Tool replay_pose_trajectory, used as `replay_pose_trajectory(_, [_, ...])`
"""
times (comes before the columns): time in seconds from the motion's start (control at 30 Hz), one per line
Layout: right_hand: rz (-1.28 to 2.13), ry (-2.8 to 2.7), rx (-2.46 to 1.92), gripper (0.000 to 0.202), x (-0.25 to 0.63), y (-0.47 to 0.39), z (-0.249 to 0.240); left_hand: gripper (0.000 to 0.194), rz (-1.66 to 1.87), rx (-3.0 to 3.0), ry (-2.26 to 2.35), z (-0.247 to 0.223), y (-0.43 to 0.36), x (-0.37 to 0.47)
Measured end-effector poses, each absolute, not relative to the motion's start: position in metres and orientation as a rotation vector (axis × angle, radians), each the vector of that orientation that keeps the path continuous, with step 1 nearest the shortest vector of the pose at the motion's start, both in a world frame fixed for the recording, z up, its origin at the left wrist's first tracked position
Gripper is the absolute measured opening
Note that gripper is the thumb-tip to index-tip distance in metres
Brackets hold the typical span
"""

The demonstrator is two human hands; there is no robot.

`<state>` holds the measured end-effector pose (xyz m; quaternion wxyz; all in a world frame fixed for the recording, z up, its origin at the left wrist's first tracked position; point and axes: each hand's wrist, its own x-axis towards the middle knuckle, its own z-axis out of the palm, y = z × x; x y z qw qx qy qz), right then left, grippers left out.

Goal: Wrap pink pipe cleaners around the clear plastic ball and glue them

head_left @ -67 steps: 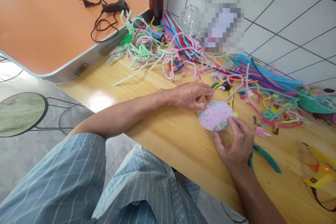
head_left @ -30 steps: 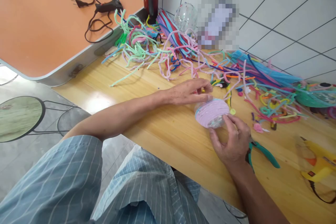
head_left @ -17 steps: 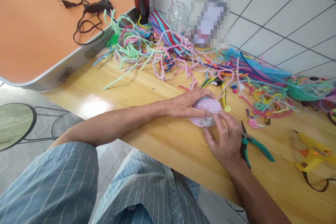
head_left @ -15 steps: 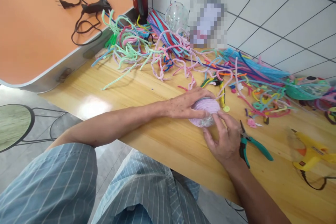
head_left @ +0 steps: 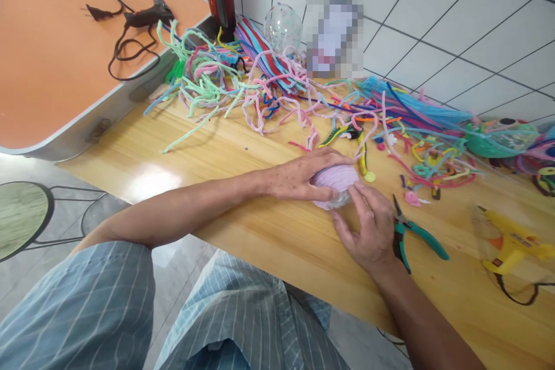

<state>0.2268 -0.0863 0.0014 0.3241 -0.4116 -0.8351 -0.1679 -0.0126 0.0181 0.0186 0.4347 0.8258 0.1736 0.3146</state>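
Observation:
Between my hands, just above or on the wooden table, is a clear ball wrapped in lilac pipe cleaner (head_left: 337,180), with a bare see-through patch on the side toward me. My left hand (head_left: 306,176) wraps around its left and far side, thumb across the front. At its near right side my right hand (head_left: 368,225) presses fingertips and thumb against the lilac rows; its palm side is hidden. Green-handled pliers (head_left: 407,234) lie with jaws apart right beside my right wrist. Yellow-and-green cutters (head_left: 340,136) lie beyond the ball.
Loose pipe cleaners (head_left: 203,81) in many colours tangle along the wall. A clear ball (head_left: 282,28) and a blurred-out phone-like shape (head_left: 335,34) stand behind them. A yellow glue gun (head_left: 514,243) lies at right; a black glue gun (head_left: 151,14) rests on the orange surface (head_left: 52,58) at left.
The camera view has shifted slightly, moving the background a little to the left. Both hands keep hold of the lilac ball, with only a small shift of the fingers.

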Motion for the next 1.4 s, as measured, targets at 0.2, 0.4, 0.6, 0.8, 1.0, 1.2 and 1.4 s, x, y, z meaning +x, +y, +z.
replay_pose_trajectory(0.2, [-0.421, -2.230, -1.057, 0.083, 0.228, -0.085, 0.004, 0.062, 0.798, 2.048, 0.416, 0.017, 0.019, -0.012])
replay_pose_trajectory(0.4, [-0.418, -2.245, -1.077, 0.080, 0.226, -0.087, 0.003, 0.049, 0.869, 2.027, 0.471, 0.016, 0.015, -0.009])
replay_pose_trajectory(0.6, [-0.441, -2.223, -1.080, 0.080, 0.227, -0.084, 0.006, 0.044, 1.030, 2.081, 0.529, 0.011, 0.012, -0.006])
replay_pose_trajectory(0.8, [-0.367, -2.224, -1.107, 0.084, 0.228, -0.084, 0.005, 0.051, 1.048, 2.108, 0.533, 0.003, 0.016, -0.005])
replay_pose_trajectory(1.0, [-0.335, -2.246, -1.137, 0.084, 0.227, -0.084, 0.001, 0.053, 0.998, 2.087, 0.564, 0.002, 0.017, -0.006])
replay_pose_trajectory(1.2, [-0.319, -2.248, -1.157, 0.080, 0.227, -0.083, -0.001, 0.048, 0.931, 2.043, 0.564, 0.013, 0.016, -0.008])
replay_pose_trajectory(1.4, [-0.341, -2.172, -1.107, 0.071, 0.231, -0.083, -0.001, 0.048, 0.929, 2.039, 0.602, 0.011, 0.015, -0.007])
